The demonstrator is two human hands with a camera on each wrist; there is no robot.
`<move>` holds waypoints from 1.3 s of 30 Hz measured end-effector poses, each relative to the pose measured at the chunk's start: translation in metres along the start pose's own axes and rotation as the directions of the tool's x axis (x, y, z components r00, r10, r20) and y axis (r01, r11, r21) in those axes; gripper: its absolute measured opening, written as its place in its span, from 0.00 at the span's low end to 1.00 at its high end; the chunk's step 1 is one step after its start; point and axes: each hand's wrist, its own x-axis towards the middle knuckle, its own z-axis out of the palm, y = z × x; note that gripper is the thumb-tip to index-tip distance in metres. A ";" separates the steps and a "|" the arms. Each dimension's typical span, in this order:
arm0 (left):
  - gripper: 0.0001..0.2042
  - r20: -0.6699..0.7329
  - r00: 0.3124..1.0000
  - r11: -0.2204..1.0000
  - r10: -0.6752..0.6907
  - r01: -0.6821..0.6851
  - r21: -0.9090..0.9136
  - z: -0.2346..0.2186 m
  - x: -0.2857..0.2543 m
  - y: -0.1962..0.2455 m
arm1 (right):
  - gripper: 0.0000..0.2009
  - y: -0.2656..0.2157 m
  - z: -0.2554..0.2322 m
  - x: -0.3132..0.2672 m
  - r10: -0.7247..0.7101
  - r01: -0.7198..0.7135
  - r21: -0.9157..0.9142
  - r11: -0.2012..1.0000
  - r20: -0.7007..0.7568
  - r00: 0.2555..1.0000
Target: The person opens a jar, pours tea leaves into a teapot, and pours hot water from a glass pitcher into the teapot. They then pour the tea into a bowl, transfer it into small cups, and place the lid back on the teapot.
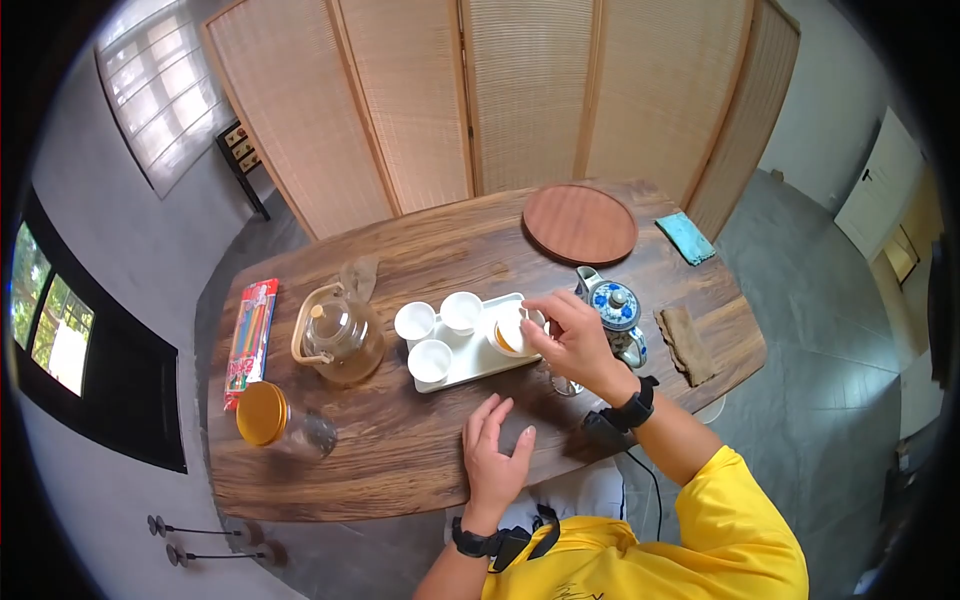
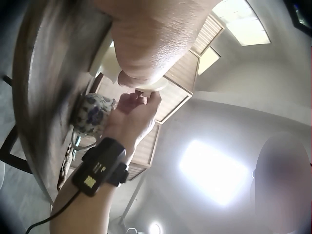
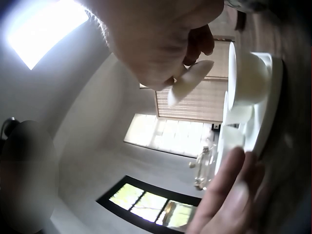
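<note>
My right hand (image 1: 580, 345) pinches a small white lid (image 3: 191, 84) between thumb and fingers, tilted above a white tea bowl (image 3: 251, 80). Amber liquid shows inside that bowl in the head view. The bowl stands at the right end of a white tray (image 1: 470, 373), and three white cups (image 1: 430, 361) are grouped at its left end. Near the table's front edge lies my left hand (image 1: 494, 455), fingers extended and holding nothing, in front of the tray. A blue-and-white teapot (image 1: 613, 305) stands just beyond my right hand.
On the left are a glass kettle (image 1: 343, 345), a gold-lidded jar (image 1: 263, 415) and a packet of coloured sticks (image 1: 252, 335). A round wooden tray (image 1: 580, 223) lies at the back. Brown cloth (image 1: 686, 345) and a turquoise packet (image 1: 685, 238) are on the right.
</note>
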 end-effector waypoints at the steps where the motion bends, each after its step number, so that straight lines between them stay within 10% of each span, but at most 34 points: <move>1: 0.21 -0.029 1.000 1.000 0.010 -0.010 -0.011 0.000 -0.002 -0.001 | 0.13 0.003 0.003 0.005 -0.052 0.052 -0.054 0.997 -0.001 0.999; 3: 0.21 -0.034 0.999 0.999 0.003 -0.004 -0.034 -0.001 -0.003 -0.001 | 0.12 0.010 0.010 0.015 -0.216 0.209 -0.143 0.967 -0.030 0.976; 39: 0.10 -0.116 0.992 0.965 -0.049 0.017 -0.263 -0.005 -0.010 0.001 | 0.11 0.019 0.028 0.014 -0.204 0.219 -0.262 0.940 0.084 0.975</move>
